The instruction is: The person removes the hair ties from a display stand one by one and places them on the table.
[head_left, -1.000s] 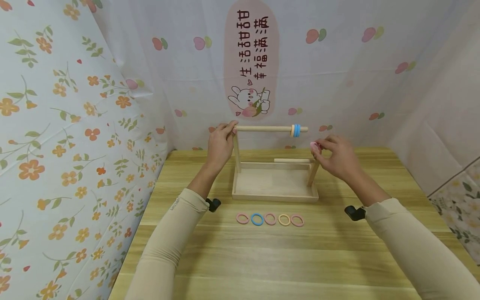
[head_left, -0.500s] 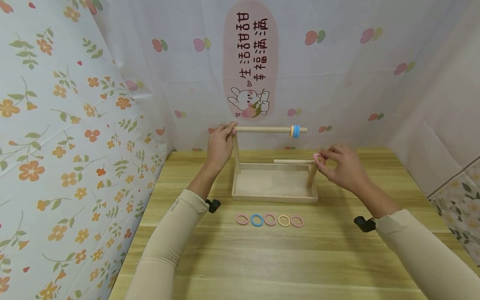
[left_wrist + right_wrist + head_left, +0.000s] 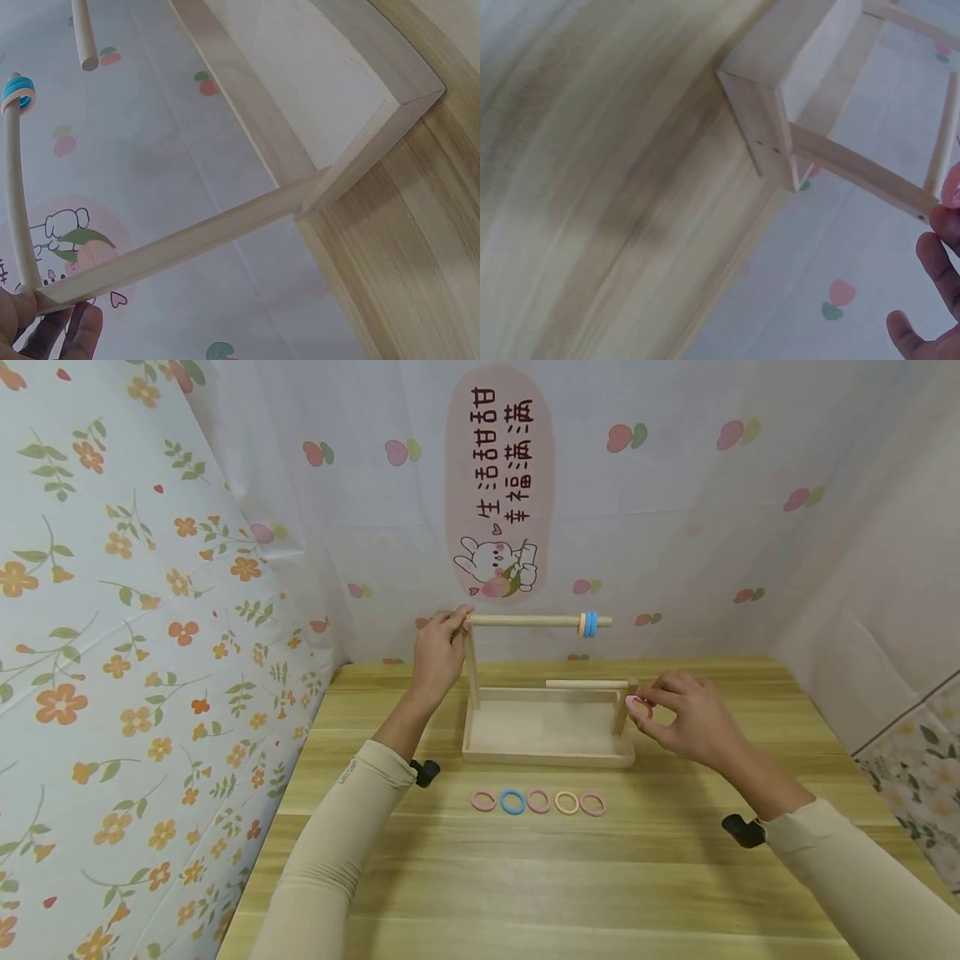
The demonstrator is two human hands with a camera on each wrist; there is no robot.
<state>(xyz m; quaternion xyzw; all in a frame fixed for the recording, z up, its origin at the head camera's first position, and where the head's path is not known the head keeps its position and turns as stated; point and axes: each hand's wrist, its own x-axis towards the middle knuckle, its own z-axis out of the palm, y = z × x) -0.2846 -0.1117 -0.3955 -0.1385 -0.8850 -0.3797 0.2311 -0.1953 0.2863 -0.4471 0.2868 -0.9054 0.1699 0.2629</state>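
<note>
A wooden stand has a shallow tray base (image 3: 547,757) and two posts, each bearing a horizontal rod. My left hand (image 3: 440,652) grips the top of the taller left post (image 3: 180,247), where the upper rod (image 3: 525,621) begins. Near that rod's far end hang a pale orange ring (image 3: 581,625) and blue rings (image 3: 591,625). My right hand (image 3: 690,718) pinches a pink ring (image 3: 631,702) between thumb and fingers, just right of the shorter post (image 3: 870,171). In the head view the ring sits a little below the level of the bare lower rod (image 3: 585,683).
In front of the tray, several rings lie in a row on the wooden table (image 3: 510,877), among them a blue ring (image 3: 513,812) and a yellow ring (image 3: 567,813). A patterned curtain (image 3: 360,527) hangs behind the stand. Black wrist camera parts (image 3: 742,831) stick out by the sleeves.
My right hand has moved down and slightly right with the pink ring, from above the shorter post's top to beside it. The left hand has stayed on the taller post.
</note>
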